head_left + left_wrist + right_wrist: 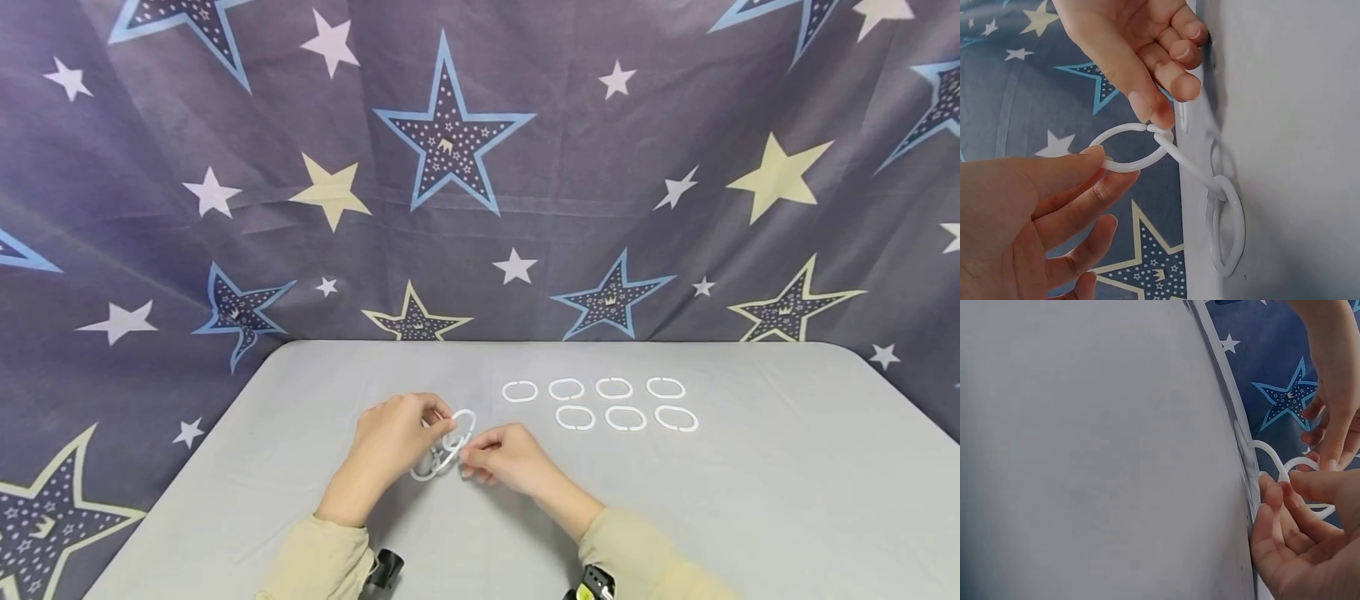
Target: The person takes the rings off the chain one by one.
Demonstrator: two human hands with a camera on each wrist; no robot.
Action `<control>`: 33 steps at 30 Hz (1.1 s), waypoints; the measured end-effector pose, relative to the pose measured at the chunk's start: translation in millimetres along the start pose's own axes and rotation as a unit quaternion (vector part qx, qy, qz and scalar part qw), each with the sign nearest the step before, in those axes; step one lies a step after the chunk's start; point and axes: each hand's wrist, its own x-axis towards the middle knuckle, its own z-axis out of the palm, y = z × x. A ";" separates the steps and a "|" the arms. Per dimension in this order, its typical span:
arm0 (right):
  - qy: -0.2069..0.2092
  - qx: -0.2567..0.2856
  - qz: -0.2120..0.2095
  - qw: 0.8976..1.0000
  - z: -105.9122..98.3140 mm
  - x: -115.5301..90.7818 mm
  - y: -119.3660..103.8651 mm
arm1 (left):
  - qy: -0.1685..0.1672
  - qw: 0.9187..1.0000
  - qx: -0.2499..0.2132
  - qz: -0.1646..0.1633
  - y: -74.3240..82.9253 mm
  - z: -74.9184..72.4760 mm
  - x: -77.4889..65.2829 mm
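Observation:
My left hand (397,433) pinches a white oval plastic ring (1129,167) between thumb and fingertips. The ring has a small gap in its side. Through it passes a second white ring (1186,164), and a third ring (1239,219) hangs from that one, low over the table. From the other side my right hand (513,458) pinches at the spot where the first two rings meet, beside the gap. In the right wrist view its thumb and fingers hide part of the rings.
Several loose white oval rings (677,429) lie in two rows on the grey table (750,500), beyond my right hand. A star-patterned curtain (555,208) hangs behind the table. A black device (386,569) is worn at the left wrist.

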 end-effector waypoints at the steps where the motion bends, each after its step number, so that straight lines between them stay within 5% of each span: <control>1: -0.001 0.002 0.001 1.000 1.0 1.1 -0.2 | 0.000 1.000 0.000 -0.001 -0.3 -0.7 0.2; 33: 0.021 0.033 0.018 0.999 8.4 12.1 1.3 | 0.004 1.000 -0.010 0.002 0.2 -2.0 -0.2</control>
